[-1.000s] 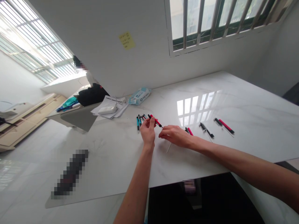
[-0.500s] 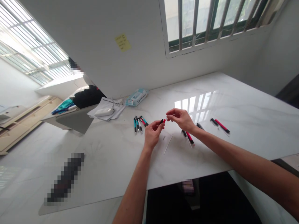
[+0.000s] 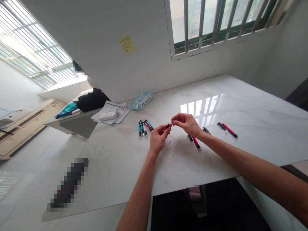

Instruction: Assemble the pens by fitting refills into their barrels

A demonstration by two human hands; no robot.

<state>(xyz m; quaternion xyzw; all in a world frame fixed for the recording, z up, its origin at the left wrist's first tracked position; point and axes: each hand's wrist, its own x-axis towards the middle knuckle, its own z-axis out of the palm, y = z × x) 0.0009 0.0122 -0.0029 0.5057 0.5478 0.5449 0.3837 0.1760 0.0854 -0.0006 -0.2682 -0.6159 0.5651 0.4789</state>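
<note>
Left hand (image 3: 157, 139) gripping pen (image 3: 170, 125); right hand (image 3: 186, 124) pinching, contents unclear, now meeting pen's end: both working it together.

Hands: two, your left hand (image 3: 157, 139) and your right hand (image 3: 187, 123). Held pen pieces (image 3: 171, 125): at least two, one black, one red, in your left. Grouped pens (image 3: 140, 131): five that you can make out, overlapping. Bench (image 3: 115, 173) beneath your hands: one. Red barrels (image 3: 229, 130) lying on it: two. Loose black pieces (image 3: 220, 126): at least three, one partly hidden from you. White refills (image 3: 174, 149): three in your sight. Grey bit (image 3: 169, 142): one, too small for you to identify. Wipes pack (image 3: 141, 101): one. Sticky note (image 3: 127, 45): one. White device (image 3: 108, 115): one. Papers (image 3: 124, 113): several, exact count unclear to you. Blurred dark object (image 3: 69, 183): one. Windows (image 3: 209, 25): two.
</note>
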